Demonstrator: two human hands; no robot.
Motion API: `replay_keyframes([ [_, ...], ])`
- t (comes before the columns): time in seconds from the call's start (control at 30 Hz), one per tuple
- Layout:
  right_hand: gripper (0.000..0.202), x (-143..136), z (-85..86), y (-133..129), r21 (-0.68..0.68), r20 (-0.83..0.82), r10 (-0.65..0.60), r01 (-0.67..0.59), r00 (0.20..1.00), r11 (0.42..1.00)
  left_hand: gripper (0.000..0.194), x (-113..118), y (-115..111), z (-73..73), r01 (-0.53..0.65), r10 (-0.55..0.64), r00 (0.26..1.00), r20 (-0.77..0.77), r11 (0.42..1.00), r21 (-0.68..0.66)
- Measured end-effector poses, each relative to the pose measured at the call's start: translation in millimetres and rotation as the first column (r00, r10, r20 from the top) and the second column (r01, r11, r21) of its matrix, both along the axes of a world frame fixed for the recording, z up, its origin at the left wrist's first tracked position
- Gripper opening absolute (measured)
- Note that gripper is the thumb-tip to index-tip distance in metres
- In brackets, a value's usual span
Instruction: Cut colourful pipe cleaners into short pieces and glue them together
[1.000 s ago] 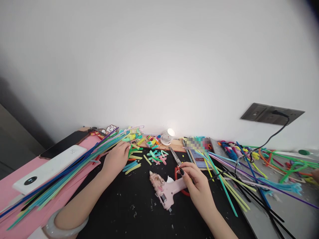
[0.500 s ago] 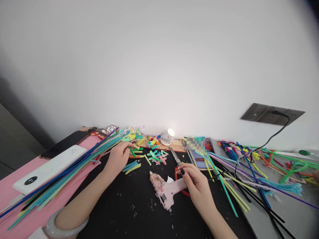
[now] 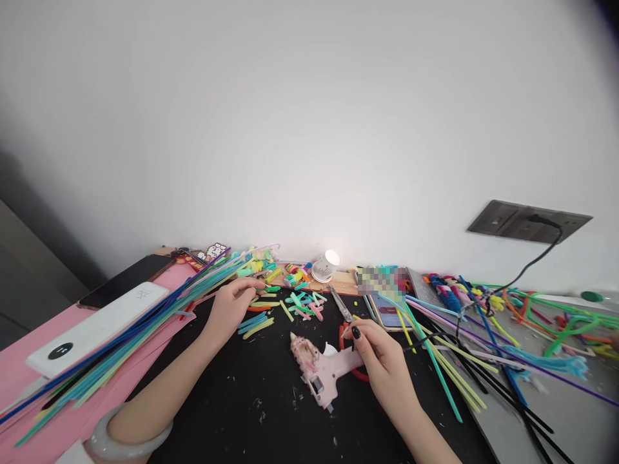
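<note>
Over the left end of a heap of cut pipe cleaner pieces [image 3: 305,304], my left hand [image 3: 233,308] reaches with its fingers bent and slightly apart, close to short green pieces [image 3: 271,289]. Nothing shows clearly between them. My right hand [image 3: 382,351] is closed in a pinch above the handle of a pink hot glue gun [image 3: 325,374]; what the fingertips hold, if anything, is too small to name. The glue gun lies on its side on the black mat, its nozzle toward the wall. Scissors [image 3: 344,310] with red handles lie partly under my right hand.
A paper cup [image 3: 325,265] stands by the wall. Long pipe cleaners lie in bundles at left [image 3: 145,328] and right [image 3: 435,361]. A white device [image 3: 97,328] rests on pink sheeting. A phone [image 3: 391,312] lies behind my right hand; a black cord [image 3: 532,261] runs to the wall socket.
My left hand has shifted slightly, and the green piece that stuck out below its fingers now lies flat among the others. My right hand has barely moved.
</note>
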State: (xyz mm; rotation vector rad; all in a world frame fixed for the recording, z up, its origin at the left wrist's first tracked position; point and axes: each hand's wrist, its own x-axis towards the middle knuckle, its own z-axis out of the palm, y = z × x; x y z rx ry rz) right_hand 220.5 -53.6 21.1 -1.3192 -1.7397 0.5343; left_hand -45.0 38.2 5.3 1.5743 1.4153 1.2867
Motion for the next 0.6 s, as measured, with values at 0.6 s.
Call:
replay_keyframes([
  [0.6,0.027,-1.2,-1.2,0.0,-0.019,-0.002,0.007,-0.007,1.000,1.000,0.037,-3.6,4.7,-6.3,0.007,-0.008,0.998,-0.057,1.000,-0.006],
])
